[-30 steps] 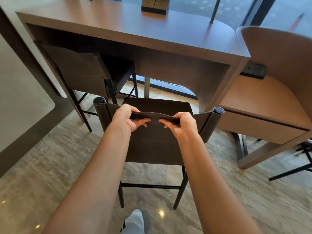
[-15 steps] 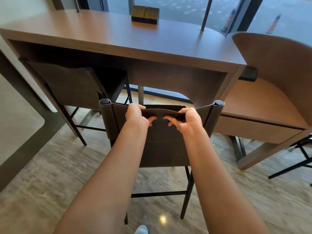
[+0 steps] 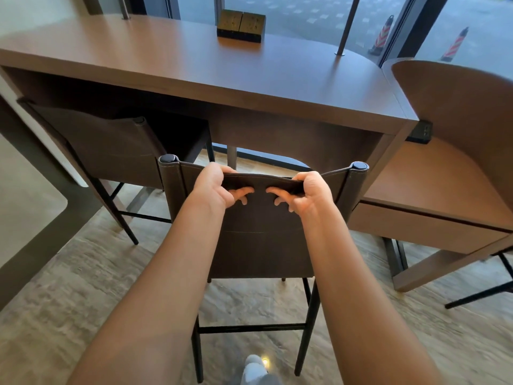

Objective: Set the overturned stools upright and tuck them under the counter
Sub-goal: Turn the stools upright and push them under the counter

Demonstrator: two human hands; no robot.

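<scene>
Before the counter [image 3: 194,68], both grips, left hand [image 3: 212,187] and right hand [image 3: 312,194], hold the stool [image 3: 261,245] backrest; we should push evenly, straight under.

Matt leather-look stool [image 3: 261,245], smooth wood counter [image 3: 222,68], glossy stone-look floor [image 3: 83,273].

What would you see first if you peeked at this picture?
Right in the middle, the left hand and the right hand grip the top edge of a dark brown stool, which stands upright in front of the wooden counter. To the left, a second stool is already tucked under the counter. Outside the window at the top right stand striped cones.
</scene>
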